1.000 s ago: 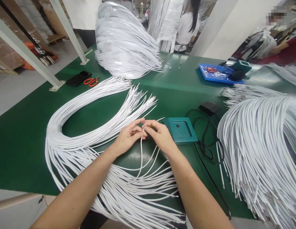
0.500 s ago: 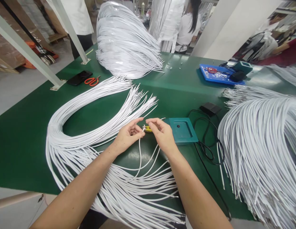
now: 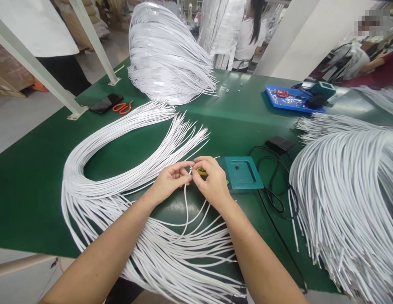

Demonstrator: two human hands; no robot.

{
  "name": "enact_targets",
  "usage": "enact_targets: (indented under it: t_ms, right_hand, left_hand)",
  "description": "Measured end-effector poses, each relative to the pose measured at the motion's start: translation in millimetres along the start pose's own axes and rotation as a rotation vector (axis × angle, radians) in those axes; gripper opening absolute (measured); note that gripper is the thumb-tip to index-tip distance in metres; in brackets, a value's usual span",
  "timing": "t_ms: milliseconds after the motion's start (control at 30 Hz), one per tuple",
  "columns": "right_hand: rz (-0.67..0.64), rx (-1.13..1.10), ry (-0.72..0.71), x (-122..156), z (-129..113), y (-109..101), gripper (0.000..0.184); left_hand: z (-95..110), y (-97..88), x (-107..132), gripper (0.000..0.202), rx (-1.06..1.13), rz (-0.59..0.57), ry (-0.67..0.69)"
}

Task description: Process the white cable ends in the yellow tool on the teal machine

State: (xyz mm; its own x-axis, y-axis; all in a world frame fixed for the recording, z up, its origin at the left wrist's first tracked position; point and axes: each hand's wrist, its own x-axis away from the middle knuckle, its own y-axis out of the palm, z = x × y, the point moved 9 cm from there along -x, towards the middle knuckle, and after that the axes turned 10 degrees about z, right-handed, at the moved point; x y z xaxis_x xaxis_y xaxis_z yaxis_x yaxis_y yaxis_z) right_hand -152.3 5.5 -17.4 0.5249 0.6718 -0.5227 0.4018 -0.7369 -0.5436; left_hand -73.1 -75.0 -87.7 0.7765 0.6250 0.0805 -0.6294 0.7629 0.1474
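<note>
My left hand [image 3: 171, 179] pinches a white cable [image 3: 186, 198] just below its end, between thumb and forefinger. The cable stands nearly upright there and curves down toward the table. My right hand [image 3: 212, 179] is closed at the same cable's tip, its fingertips meeting those of my left; the small wires there are partly hidden. Behind my right fingers shows a yellow part [image 3: 202, 171] of a teal tabletop device [image 3: 245, 173] with a shallow square recess. Under my forearms spreads a bundle of white cables [image 3: 184, 257], bent in a loop.
More white cable bundles stand at the back [image 3: 165, 55] and right [image 3: 336, 185]. A blue tray [image 3: 272, 100] holds small parts. Orange-handled scissors [image 3: 121, 108] and a black phone [image 3: 106, 103] lie at left. A black cord [image 3: 275, 202] trails beside the device. People stand beyond the table.
My right fingertips have moved left and closed on the cable's tip, covering more of the yellow part. My left forefinger has lowered slightly. A person in white at upper left has come nearer the table.
</note>
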Motion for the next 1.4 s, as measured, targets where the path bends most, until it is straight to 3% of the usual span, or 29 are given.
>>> enact_targets:
  t_ms: [133, 300, 433, 767, 900, 1067, 1167, 1300, 1400]
  right_hand:
    - [-0.001, 0.095, -0.095, 1.2, -9.4, -1.0, 0.010]
    - [0.047, 0.048, 0.016, -2.5, -2.1, -9.0, 0.011]
    - [0.052, 0.072, 0.026, -1.0, -1.8, -6.2, 0.011]
    - [-0.083, 0.155, -0.200, 1.9, -15.9, 7.0, 0.012]
    - [-0.174, 0.173, -0.143, 2.1, -9.5, 9.5, 0.012]
    - [-0.092, 0.045, 0.032, -3.6, 1.6, -0.8, 0.017]
    - [-0.148, -0.046, 0.106, -2.9, 5.4, 3.7, 0.022]
    - [-0.221, -0.074, 0.142, 0.2, 10.0, 9.6, 0.016]
    - [-0.241, -0.045, 0.102, 0.8, 10.2, 11.8, 0.012]
  left_hand:
    - [-1.4, -4.4, -1.0, 0.045, 0.043, 0.040, -0.053]
    - [-1.1, -4.2, -0.7, 0.046, -0.010, 0.056, -0.038]
    - [-4.5, -4.2, -1.1, 0.047, -0.038, 0.069, -0.039]
    - [-4.9, -1.7, -0.3, 0.045, 0.035, 0.015, -0.099]
    - [-7.1, -5.4, -1.2, 0.047, 0.033, 0.042, -0.110]
    - [-3.8, -8.1, -2.7, 0.046, -0.014, 0.064, -0.038]
    - [-1.8, -3.7, -2.6, 0.044, -0.042, 0.020, 0.036]
    - [-1.4, -0.1, -1.9, 0.041, -0.048, -0.017, 0.063]
    - [-2.0, 0.6, -1.1, 0.042, -0.016, -0.030, 0.005]
